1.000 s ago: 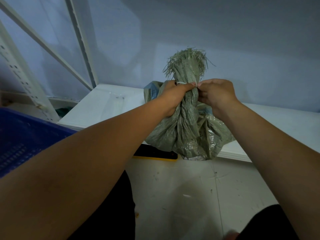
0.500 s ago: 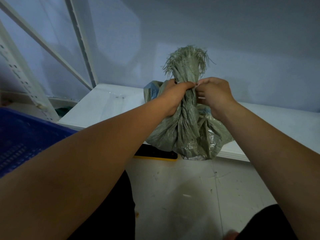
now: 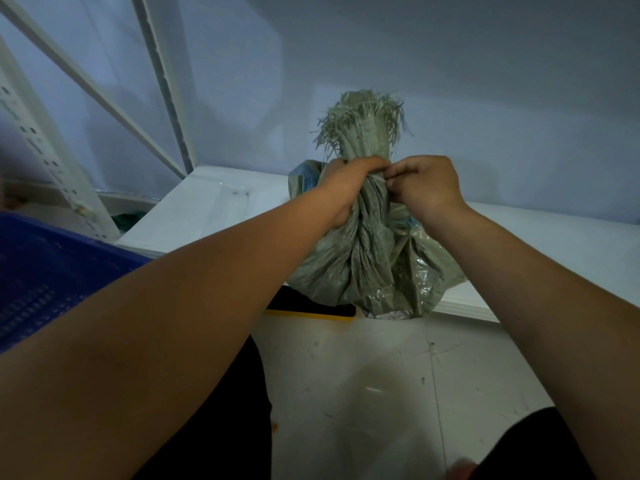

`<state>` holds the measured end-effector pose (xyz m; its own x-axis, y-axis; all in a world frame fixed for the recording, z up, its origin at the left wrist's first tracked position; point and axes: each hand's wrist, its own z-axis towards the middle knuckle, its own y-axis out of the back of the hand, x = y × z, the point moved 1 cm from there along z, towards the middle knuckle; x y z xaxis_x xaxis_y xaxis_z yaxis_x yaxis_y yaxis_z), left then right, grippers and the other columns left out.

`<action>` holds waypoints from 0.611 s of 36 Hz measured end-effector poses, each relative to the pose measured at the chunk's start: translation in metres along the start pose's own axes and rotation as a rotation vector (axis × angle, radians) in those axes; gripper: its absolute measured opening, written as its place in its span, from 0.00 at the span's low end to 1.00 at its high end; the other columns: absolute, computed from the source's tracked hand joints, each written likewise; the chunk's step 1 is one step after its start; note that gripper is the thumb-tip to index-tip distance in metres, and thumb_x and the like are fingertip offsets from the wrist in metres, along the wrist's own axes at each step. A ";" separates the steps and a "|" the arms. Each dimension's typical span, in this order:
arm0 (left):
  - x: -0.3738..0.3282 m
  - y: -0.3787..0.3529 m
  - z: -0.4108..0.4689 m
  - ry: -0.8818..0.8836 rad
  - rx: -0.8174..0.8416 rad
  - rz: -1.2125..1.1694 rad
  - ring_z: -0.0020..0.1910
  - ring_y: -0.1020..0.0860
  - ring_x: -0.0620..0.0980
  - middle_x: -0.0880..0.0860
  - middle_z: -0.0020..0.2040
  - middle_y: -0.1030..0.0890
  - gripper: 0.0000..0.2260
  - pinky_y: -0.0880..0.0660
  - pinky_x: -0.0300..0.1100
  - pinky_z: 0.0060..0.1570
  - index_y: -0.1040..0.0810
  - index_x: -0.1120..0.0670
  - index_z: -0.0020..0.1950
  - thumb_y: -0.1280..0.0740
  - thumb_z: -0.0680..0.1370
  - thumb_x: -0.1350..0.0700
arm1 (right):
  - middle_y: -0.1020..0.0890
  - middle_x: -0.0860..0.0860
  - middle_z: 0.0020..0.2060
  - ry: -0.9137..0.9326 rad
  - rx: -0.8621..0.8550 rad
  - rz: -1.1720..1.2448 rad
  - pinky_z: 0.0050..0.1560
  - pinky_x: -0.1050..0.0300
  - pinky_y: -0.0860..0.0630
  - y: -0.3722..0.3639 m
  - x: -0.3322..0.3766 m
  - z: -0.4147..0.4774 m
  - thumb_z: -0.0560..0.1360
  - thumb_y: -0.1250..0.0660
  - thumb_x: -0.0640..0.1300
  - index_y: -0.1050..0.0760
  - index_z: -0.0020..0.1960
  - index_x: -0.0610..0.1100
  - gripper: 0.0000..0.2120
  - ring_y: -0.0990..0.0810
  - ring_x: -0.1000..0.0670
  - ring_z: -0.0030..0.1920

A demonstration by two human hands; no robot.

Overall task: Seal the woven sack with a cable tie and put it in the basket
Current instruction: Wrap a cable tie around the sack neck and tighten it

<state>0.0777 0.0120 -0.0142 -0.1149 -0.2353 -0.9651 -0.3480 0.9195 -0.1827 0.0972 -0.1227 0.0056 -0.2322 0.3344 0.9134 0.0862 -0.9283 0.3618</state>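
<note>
On the white table (image 3: 221, 202), against the wall: green sack (image 3: 367, 271), standing upright at the near edge, neck gathered and twisted, frayed fringe (image 3: 363, 119) fanned out above. Left hand (image 3: 346, 188) wrapped tight round the neck, closed on the sack. Right hand (image 3: 422, 185) just beside it, fingers curled and pinched at the same spot, touching the neck; probably working the tie, though no tie visible here, hidden behind the fingers or too small to tell. Blue basket (image 3: 52, 265) low on the left, well apart from the sack. Step in hand, by the look of it: cinching the neck. To do it well: keep the left grip firm and the twist tight so the bunch cannot spring open; set the tie below the fringe, on the narrowest part of the neck; pull the tail straight through with the right hand until it bites. Risk: loose weave slipping out if the grip eases too soon
</note>
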 end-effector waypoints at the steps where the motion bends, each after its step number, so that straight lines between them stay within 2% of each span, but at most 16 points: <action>1: 0.000 0.001 0.001 0.007 0.008 -0.009 0.45 0.14 0.61 0.62 0.52 0.15 0.42 0.17 0.59 0.43 0.24 0.60 0.65 0.21 0.54 0.45 | 0.14 0.46 0.39 0.015 0.000 -0.019 0.53 0.46 0.17 0.000 0.000 0.000 0.70 0.29 0.30 0.17 0.34 0.51 0.17 0.14 0.44 0.44; 3: -0.002 0.002 -0.001 0.019 0.010 -0.009 0.46 0.14 0.62 0.61 0.54 0.16 0.42 0.17 0.60 0.45 0.24 0.59 0.66 0.21 0.56 0.44 | 0.14 0.48 0.38 0.042 0.005 -0.053 0.54 0.47 0.17 -0.001 0.001 -0.001 0.70 0.30 0.29 0.18 0.34 0.53 0.19 0.14 0.46 0.44; 6: -0.007 0.004 -0.005 0.027 0.018 -0.020 0.48 0.14 0.60 0.60 0.53 0.15 0.35 0.18 0.60 0.49 0.23 0.57 0.66 0.23 0.64 0.41 | 0.14 0.48 0.38 0.067 0.030 -0.088 0.54 0.48 0.17 -0.002 0.003 -0.002 0.72 0.31 0.29 0.18 0.34 0.53 0.19 0.14 0.47 0.43; 9: -0.011 0.009 -0.005 0.083 -0.001 -0.027 0.51 0.15 0.60 0.59 0.58 0.16 0.44 0.19 0.60 0.53 0.24 0.53 0.69 0.23 0.59 0.32 | 0.14 0.48 0.39 0.102 0.066 -0.153 0.54 0.50 0.17 -0.002 0.006 -0.006 0.73 0.31 0.30 0.15 0.40 0.49 0.15 0.15 0.48 0.43; 13: -0.023 0.013 -0.021 0.114 0.053 -0.073 0.50 0.15 0.58 0.60 0.54 0.15 0.29 0.18 0.51 0.48 0.20 0.57 0.65 0.38 0.78 0.35 | 0.15 0.49 0.40 0.184 0.130 -0.267 0.53 0.56 0.19 -0.002 0.009 -0.014 0.74 0.31 0.30 0.13 0.48 0.43 0.11 0.18 0.54 0.40; 15: -0.022 0.020 -0.014 0.150 0.060 -0.090 0.50 0.15 0.58 0.60 0.52 0.14 0.30 0.19 0.51 0.50 0.20 0.58 0.64 0.40 0.79 0.34 | 0.16 0.51 0.38 0.205 0.156 -0.293 0.54 0.55 0.18 -0.003 0.010 -0.015 0.73 0.30 0.30 0.13 0.48 0.43 0.12 0.19 0.57 0.39; 18: -0.022 0.026 -0.015 0.217 0.029 -0.124 0.46 0.16 0.57 0.59 0.48 0.15 0.29 0.20 0.49 0.44 0.20 0.57 0.59 0.41 0.79 0.32 | 0.17 0.52 0.37 0.209 0.211 -0.317 0.55 0.52 0.18 -0.004 0.009 -0.016 0.73 0.30 0.30 0.13 0.48 0.42 0.11 0.19 0.56 0.39; 22: -0.022 0.035 -0.017 0.288 -0.037 -0.124 0.49 0.19 0.57 0.58 0.50 0.17 0.29 0.24 0.52 0.45 0.21 0.56 0.56 0.43 0.78 0.32 | 0.19 0.58 0.34 0.216 0.278 -0.366 0.55 0.53 0.19 -0.005 0.009 -0.018 0.73 0.29 0.31 0.13 0.47 0.43 0.11 0.21 0.58 0.38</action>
<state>0.0527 0.0438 0.0042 -0.3261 -0.4292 -0.8423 -0.4091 0.8673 -0.2836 0.0772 -0.1176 0.0086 -0.4882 0.5609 0.6686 0.2092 -0.6685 0.7136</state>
